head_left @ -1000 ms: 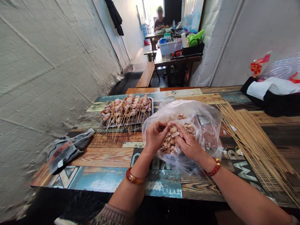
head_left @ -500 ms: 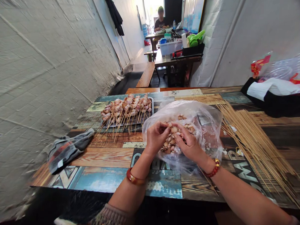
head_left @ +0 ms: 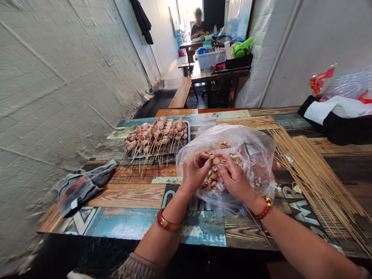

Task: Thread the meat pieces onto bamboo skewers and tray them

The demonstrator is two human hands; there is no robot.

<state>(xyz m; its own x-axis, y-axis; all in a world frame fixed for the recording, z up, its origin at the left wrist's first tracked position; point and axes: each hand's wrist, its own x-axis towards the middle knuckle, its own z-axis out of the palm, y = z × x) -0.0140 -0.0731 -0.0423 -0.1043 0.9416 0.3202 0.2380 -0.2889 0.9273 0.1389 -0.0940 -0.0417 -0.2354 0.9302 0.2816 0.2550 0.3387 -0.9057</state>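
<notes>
My left hand (head_left: 194,170) is closed in a pinch on a small garlic clove (head_left: 211,157), held over an open clear plastic bag (head_left: 261,148). My right hand (head_left: 236,180) meets it there, its forefinger at the same clove and its thumb bent below. Inside the bag lies a heap of loose garlic cloves (head_left: 213,183) in tan and pinkish skins. Left of the bag, a metal tray (head_left: 189,131) bears a pile of garlic skewers (head_left: 163,130), their sticks pointing toward me. The fingers hide part of the clove.
Many bare bamboo skewers (head_left: 319,176) lie spread to the right of the bag. A grey cloth (head_left: 83,184) rests at the table's left edge. Black and white cloths (head_left: 333,112) sit at the back right. Farther off, a person (head_left: 198,28) sits behind a table holding a plastic bin (head_left: 210,59).
The view has shifted very slightly. Both hands stay together over the bag, with only small finger movement around the garlic clove.
</notes>
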